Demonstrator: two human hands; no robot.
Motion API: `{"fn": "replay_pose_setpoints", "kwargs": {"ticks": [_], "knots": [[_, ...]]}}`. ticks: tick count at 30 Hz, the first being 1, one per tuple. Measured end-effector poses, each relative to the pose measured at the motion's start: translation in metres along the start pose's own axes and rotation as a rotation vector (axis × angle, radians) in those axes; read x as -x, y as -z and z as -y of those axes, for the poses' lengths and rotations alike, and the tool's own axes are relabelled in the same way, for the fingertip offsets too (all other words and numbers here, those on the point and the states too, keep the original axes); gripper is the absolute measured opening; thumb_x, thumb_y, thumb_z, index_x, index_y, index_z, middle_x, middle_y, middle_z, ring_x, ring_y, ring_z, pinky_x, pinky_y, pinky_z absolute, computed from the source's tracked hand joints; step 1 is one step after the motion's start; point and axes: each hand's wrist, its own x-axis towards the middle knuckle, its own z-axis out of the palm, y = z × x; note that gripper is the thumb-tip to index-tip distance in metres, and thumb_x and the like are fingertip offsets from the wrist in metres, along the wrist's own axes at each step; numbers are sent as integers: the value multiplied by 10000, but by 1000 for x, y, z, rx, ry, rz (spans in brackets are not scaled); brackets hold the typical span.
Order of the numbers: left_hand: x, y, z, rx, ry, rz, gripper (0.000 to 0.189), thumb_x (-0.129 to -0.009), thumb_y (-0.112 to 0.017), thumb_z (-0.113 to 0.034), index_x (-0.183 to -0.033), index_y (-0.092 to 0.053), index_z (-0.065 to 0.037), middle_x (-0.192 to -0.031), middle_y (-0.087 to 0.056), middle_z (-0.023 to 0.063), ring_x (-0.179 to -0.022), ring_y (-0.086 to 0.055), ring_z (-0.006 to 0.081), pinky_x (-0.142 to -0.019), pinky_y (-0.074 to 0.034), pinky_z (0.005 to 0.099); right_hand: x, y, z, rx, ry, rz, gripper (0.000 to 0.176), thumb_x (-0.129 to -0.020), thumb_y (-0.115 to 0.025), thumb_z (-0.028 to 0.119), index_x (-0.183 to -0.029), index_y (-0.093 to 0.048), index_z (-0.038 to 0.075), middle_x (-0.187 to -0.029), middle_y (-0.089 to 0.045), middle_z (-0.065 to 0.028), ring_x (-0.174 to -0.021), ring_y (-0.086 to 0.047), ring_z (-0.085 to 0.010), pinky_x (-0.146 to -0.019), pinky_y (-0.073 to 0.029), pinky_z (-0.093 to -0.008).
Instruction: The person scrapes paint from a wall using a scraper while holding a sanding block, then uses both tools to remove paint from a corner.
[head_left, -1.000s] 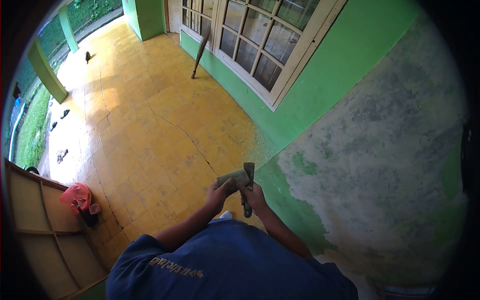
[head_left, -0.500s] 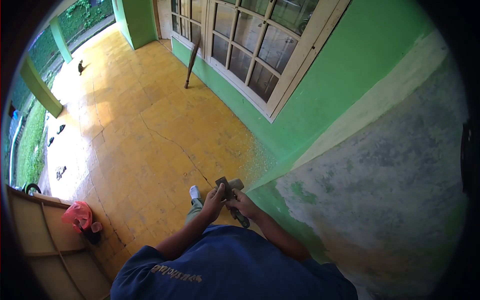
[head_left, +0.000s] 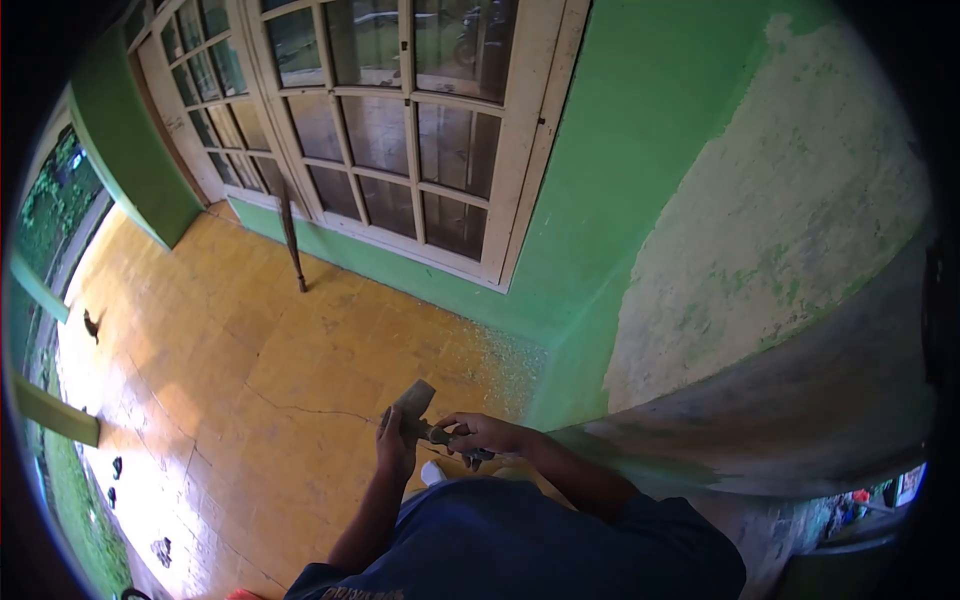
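A scraper with a broad, flat grey blade (head_left: 418, 397) and a dark handle is held in front of my body, blade pointing forward and up. My right hand (head_left: 487, 436) is wrapped round its handle, with the handle's end poking out below the fingers. My left hand (head_left: 396, 445) is closed at the left side of the blade, thumb and fingers against it. A dark edge shows at the left fingertips, partly hidden by them. Both hands are above the yellow tiled floor (head_left: 300, 370), close to the green wall (head_left: 610, 200).
Paint flakes (head_left: 505, 365) lie along the wall's foot. Right of me the wall has a bare, stripped patch (head_left: 770, 230). A broom (head_left: 291, 245) leans below the windows (head_left: 400, 130). On the left are a small dark animal (head_left: 91, 325) and sandals (head_left: 115, 480).
My view has swung right, showing more of the stripped wall. The scraper has turned so its blade faces up and forward, and my hands have moved farther apart.
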Motion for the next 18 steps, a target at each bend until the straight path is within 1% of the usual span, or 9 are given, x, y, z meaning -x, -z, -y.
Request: {"fn": "replay_pose_setpoints", "kwargs": {"ticks": [2, 5, 7, 9, 10, 12, 13, 15, 18], "knots": [[-28, 0, -8, 20, 32, 10, 356, -921, -478, -300, -1128, -471, -10, -1007, -560, 129, -889, -575, 264, -787, -461, 390, -4, 2, 18, -66, 59, -72, 525, -834, -624, 185, -1273, -375, 38, -926, -547, -80, -675, -593, -137, -590, -511, -280], [-71, -18, -23, 133, 137, 116, 283, -929, -463, -269, -1085, -480, -34, -986, -553, 107, -891, -556, 239, -786, -451, 375, -10, 14, 38, -153, 177, -183, 555, -827, -638, 189, -1290, -369, 43, -953, -547, -78, -746, -588, -140, -644, -506, -285], [-98, -38, -23, 216, 186, 225, 277, -938, -426, -275, -1102, -484, -58, -1035, -554, 95, -949, -533, 236, -853, -415, 394, -13, 23, 50, -188, 244, -249, 551, -824, -644, 191, -1284, -377, 45, -957, -551, -73, -774, -582, -143, -668, -501, -287], [-125, -57, -24, 226, 270, 247, 275, -940, -419, -274, -1109, -485, -68, -1058, -552, 85, -977, -519, 227, -888, -389, 405, -15, 35, 63, -374, 488, -282, 521, -816, -655, 167, -1257, -410, 40, -1000, -550, -73, -784, -573, -147, -683, -495, -297], [-139, -70, -25, 247, 337, 247, 273, -941, -412, -273, -1117, -486, -78, -1082, -550, 75, -1006, -504, 217, -922, -364, 416, -21, 44, 67, -372, 508, -298, 521, -816, -655, 167, -1257, -410, 40, -1000, -550, -73, -784, -573, -147, -683, -495, -297], [-166, -99, -23, 239, 393, 291, 287, -942, -408, -281, -1133, -483, -81, -1101, -546, 69, -1026, -493, 211, -945, -342, 422, -33, 65, 77, -211, 634, -542, 482, -794, -683, 147, -1205, -460, 31, -1015, -555, -82, -802, -563, -139, -690, -474, -289], [-178, -112, -22, 238, 441, 311, 301, -942, -404, -289, -1149, -480, -84, -1121, -542, 64, -1047, -483, 205, -967, -320, 428, -37, 75, 84, -214, 650, -550, 482, -794, -683, 147, -1205, -460, 31, -1015, -555, -82, -802, -563, -139, -690, -474, -289], [-204, -142, -22, 220, 448, 374, 318, -943, -399, -298, -1166, -475, -85, -1133, -537, 64, -1055, -480, 206, -970, -317, 431, -42, 97, 111, 202, 820, -793, 376, -805, -632, 16, -1155, -497, 44, -971, -558, -79, -835, -582, -153, -701, -490, -272], [-237, -183, -35, 176, 472, 462, 376, -940, -394, -341, -1212, -456, -89, -1183, -515, 67, -1102, -458, 206, -992, -293, 442, -44, 137, 155, 374, 962, -866, 299, -789, -648, 50, -1066, -535, 30, -900, -553, -83, -816, -566, -179, -700, -461, -288]]}}
